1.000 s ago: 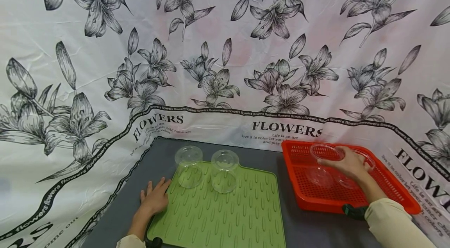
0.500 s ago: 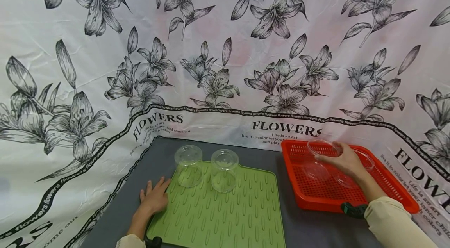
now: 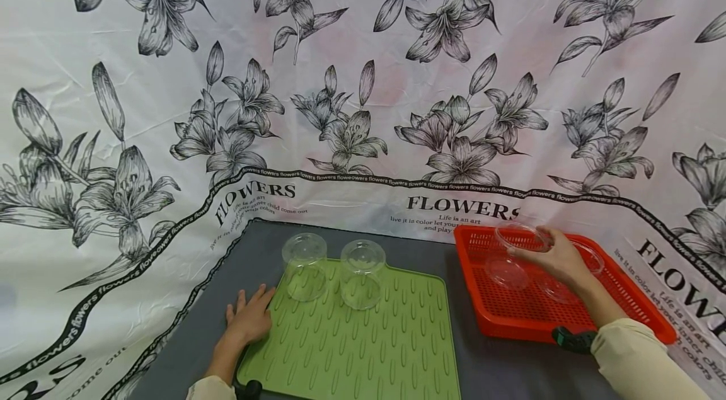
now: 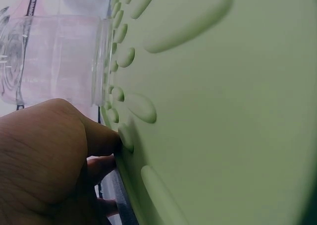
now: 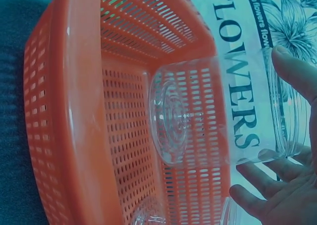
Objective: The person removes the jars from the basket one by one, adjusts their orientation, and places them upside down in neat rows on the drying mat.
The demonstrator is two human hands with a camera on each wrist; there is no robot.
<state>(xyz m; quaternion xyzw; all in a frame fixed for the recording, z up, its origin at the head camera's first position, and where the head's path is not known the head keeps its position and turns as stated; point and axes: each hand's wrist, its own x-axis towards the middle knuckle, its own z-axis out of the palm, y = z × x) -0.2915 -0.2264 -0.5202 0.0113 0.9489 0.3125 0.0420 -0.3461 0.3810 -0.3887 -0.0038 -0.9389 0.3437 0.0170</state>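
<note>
At 3 o'clock from the green mat [image 3: 397,349], the right hand [image 3: 561,258] is pinching a clear cup [image 5: 198,111] by its rim, thumb opposing fingers. The clear cup is being held upright at the 10 o'clock side of the red basket [image 3: 522,329]; I cannot tell whether its base is touching the floor. A second cup [image 3: 557,291] is standing beside it. The left hand [image 3: 249,322], fingers spreading, is resting at the mat's 9 o'clock edge. One inverted cup [image 3: 305,271] is standing at 11 o'clock, another inverted cup [image 3: 362,277] at 12.
</note>
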